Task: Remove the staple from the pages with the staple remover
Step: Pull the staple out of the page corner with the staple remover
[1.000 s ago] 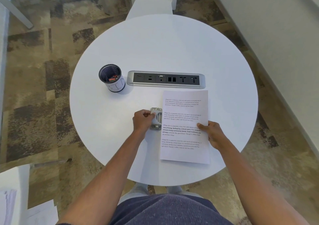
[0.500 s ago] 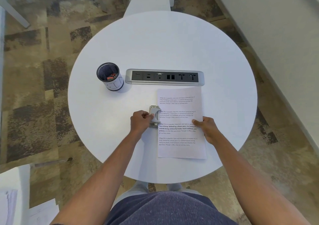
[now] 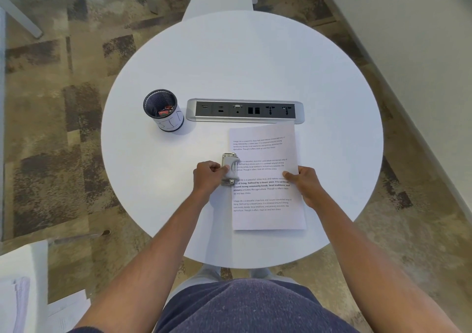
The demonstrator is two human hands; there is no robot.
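Observation:
White printed pages [image 3: 265,154] lie on the round white table [image 3: 178,59], right of centre. A grey staple remover [image 3: 230,169] sits at the middle of their left edge, overlapping the paper. My left hand [image 3: 207,177] grips the remover from the left. My right hand [image 3: 305,179] presses flat on the pages' right edge, fingers pointing left. The staple itself is hidden under the remover.
A black mesh cup [image 3: 163,110] labelled as a bin stands at the left, with small red bits inside. A silver power and socket strip [image 3: 245,110] is set into the table just beyond the pages. Loose papers [image 3: 23,304] lie on a surface at lower left.
My right hand has slid the pages a little leftward, so their left edge now lies under the staple remover. My left hand keeps its hold on the remover.

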